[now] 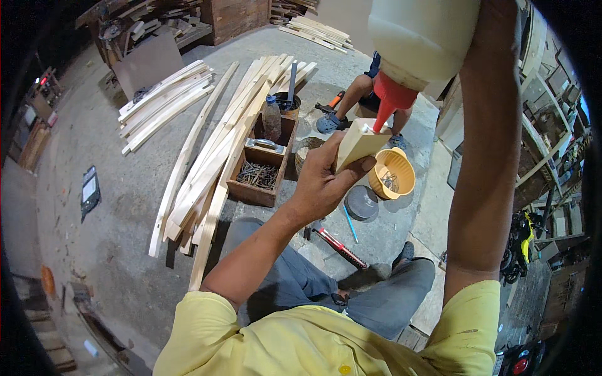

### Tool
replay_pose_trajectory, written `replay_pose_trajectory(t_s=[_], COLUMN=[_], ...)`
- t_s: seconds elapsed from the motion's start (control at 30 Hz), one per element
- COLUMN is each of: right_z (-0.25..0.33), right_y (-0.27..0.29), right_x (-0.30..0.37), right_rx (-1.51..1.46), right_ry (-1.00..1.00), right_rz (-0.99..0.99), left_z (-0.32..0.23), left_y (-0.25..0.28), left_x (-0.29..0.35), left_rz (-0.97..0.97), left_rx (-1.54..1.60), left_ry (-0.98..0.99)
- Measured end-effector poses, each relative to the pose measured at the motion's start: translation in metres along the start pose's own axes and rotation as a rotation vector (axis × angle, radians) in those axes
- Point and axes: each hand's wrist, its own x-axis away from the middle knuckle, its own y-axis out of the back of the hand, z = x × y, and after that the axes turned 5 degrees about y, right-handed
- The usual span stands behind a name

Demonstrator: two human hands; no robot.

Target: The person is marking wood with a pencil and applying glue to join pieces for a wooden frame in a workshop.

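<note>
My left hand [323,182] grips a short pale wooden block [359,145], fingers behind it and thumb along its near side. Above the block a big whitish glue bottle [423,37] is tipped upside down. Its red nozzle [393,97] points at the block's upper end, where a little white glue [371,129] shows. My right arm is raised along the right side, and my right hand [498,15] holds the bottle at the top edge of the view; its fingers are mostly hidden or cut off.
Long wooden strips [219,150] lie to the left. Beside them stands a wooden toolbox [254,193] with nails and a plastic bottle [271,119]. A yellow bowl [401,166], a hammer [338,246], a blue pencil [350,224] and another hammer [330,103] rest on the floor. Another person's leg [354,97] is ahead.
</note>
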Motion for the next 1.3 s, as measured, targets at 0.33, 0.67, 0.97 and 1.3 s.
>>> replay_pose_trajectory(t_s=[0.33, 0.67, 0.97, 1.3], right_z=[0.008, 0.005, 0.002, -0.008], right_y=[0.019, -0.003, -0.003, 0.000], right_x=[-0.008, -0.003, -0.002, -0.004], right_rx=[-0.220, -0.019, -0.012, -0.053], right_ry=[-0.155, -0.017, -0.032, -0.103], right_rz=[0.173, 0.014, -0.002, 0.060], left_z=[0.001, -0.001, 0.002, 0.001], left_y=[-0.002, 0.002, 0.005, 0.007], left_x=[-0.001, 0.001, 0.002, 0.004], left_rz=[0.032, 0.012, 0.008, 0.005], left_rx=[-0.013, -0.025, -0.021, -0.010], left_ry=[0.000, -0.006, -0.003, 0.013])
